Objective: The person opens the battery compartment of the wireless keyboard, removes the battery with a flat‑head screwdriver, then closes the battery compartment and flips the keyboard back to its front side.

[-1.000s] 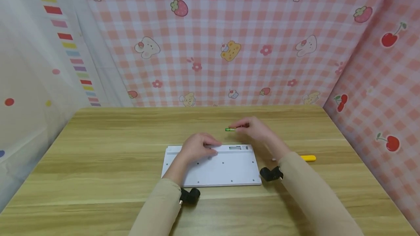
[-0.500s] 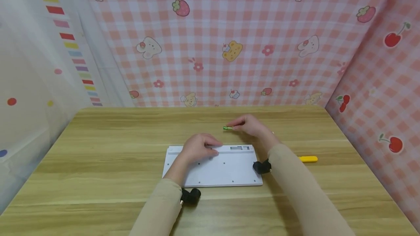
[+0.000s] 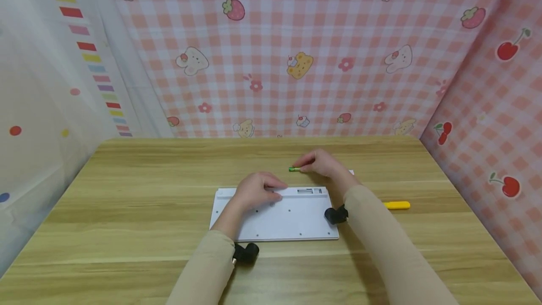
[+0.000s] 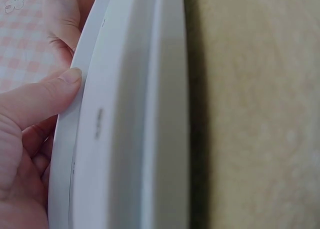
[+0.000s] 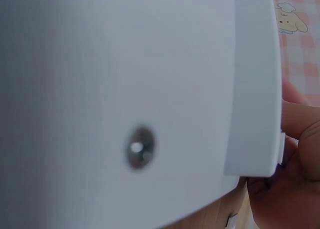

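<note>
A white keyboard [image 3: 292, 218] lies underside up on the table, with small dark screws on its back. Near its far right corner shows an uncovered battery compartment [image 3: 305, 191]. My left hand [image 3: 256, 191] grips the far edge; in the left wrist view the thumb [image 4: 52, 94] presses on the rim and the other fingers curl below. Beyond the keyboard, my right hand [image 3: 322, 163] pinches a small green battery [image 3: 294, 169] between thumb and fingers, its end pointing left. In the right wrist view the keyboard's raised edge [image 5: 255, 89] hides much of that hand, and the battery.
A yellow handle [image 3: 397, 205] lies right of the keyboard, partly behind my right sleeve. A small white piece [image 3: 351, 172] shows behind the right wrist. The wood-grain table [image 3: 127, 211] meets checked cloth at its back and right.
My right hand and forearm have shifted slightly left with the battery, and the white piece behind the wrist has come into view. The left hand and keyboard have stayed in place.
</note>
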A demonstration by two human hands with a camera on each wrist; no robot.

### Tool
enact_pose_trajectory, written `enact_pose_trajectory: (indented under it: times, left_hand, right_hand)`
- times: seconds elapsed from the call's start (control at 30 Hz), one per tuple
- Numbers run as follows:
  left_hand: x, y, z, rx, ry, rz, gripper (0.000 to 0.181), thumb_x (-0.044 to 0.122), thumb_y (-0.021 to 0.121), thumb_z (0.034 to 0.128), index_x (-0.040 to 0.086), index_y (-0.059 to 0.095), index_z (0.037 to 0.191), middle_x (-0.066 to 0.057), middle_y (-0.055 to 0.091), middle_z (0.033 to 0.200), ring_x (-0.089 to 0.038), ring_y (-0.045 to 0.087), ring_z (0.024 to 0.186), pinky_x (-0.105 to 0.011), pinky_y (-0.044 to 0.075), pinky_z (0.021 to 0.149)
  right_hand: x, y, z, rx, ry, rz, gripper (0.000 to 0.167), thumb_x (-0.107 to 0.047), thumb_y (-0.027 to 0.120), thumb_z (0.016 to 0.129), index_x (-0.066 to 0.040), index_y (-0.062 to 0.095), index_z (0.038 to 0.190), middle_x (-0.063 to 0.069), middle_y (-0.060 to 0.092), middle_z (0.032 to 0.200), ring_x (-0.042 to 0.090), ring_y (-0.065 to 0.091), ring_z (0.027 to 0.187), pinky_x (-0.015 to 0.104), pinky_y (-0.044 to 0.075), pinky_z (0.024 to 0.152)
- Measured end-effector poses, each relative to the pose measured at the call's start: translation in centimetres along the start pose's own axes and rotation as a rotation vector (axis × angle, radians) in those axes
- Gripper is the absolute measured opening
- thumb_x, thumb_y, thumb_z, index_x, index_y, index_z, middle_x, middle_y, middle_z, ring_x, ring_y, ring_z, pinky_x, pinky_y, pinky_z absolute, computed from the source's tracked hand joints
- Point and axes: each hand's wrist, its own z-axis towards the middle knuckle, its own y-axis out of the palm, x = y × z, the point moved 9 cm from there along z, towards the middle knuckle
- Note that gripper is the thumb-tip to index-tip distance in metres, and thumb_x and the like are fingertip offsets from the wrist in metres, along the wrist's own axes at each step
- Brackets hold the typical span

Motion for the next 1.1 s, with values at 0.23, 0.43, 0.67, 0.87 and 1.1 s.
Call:
enact_pose_trajectory:
  times: [0.23,0.43,0.67,0.87,1.1]
  left_hand:
    - [0.0,0.0,0.0,0.006,0.001,-0.003,0.026,0.012,0.082,0.0805,0.018,0.079,0.105,0.005,0.072,0.106,-0.016,0.064,0.103,-0.037,0.048,0.094]
    - [0.0,0.0,0.0,0.004,-0.008,0.003,0.025,0.012,0.083,0.0805,0.019,0.08,0.105,0.005,0.072,0.107,-0.016,0.064,0.104,-0.039,0.048,0.095]
    - [0.0,0.1,0.0,0.004,-0.018,0.0,0.025,0.013,0.083,0.0804,0.019,0.08,0.104,0.005,0.072,0.107,-0.016,0.064,0.105,-0.039,0.047,0.096]
    - [0.0,0.0,-0.1,0.005,-0.013,0.001,0.025,0.012,0.082,0.0806,0.018,0.08,0.104,0.004,0.072,0.107,-0.017,0.064,0.105,-0.038,0.047,0.097]
    - [0.0,0.0,0.0,0.006,-0.02,-0.005,0.025,0.012,0.083,0.0798,0.018,0.08,0.104,0.003,0.072,0.108,-0.018,0.064,0.107,-0.038,0.047,0.098]
  right_hand:
    - [0.0,0.0,-0.2,-0.004,0.018,0.002,0.02,-0.006,0.07,0.092,-0.011,0.077,0.11,0.008,0.07,0.118,0.028,0.057,0.12,0.047,0.037,0.108]
    - [0.0,0.0,-0.3,-0.003,0.028,0.011,0.021,-0.006,0.069,0.093,-0.011,0.077,0.112,0.008,0.069,0.12,0.028,0.056,0.121,0.048,0.036,0.109]
    - [-0.1,0.0,-0.7,-0.026,-0.01,0.023,0.024,-0.007,0.069,0.093,-0.007,0.073,0.117,0.01,0.069,0.119,0.028,0.058,0.115,0.046,0.04,0.106]
    - [-0.9,-1.3,-1.7,-0.057,-0.068,0.002,0.033,-0.012,0.068,0.094,0.0,0.066,0.126,0.015,0.066,0.123,0.03,0.058,0.114,0.044,0.045,0.101]
    - [-0.7,-4.7,-4.1,-0.005,-0.119,-0.056,0.04,-0.016,0.068,0.095,0.001,0.062,0.131,0.019,0.062,0.129,0.034,0.056,0.121,0.049,0.043,0.103]
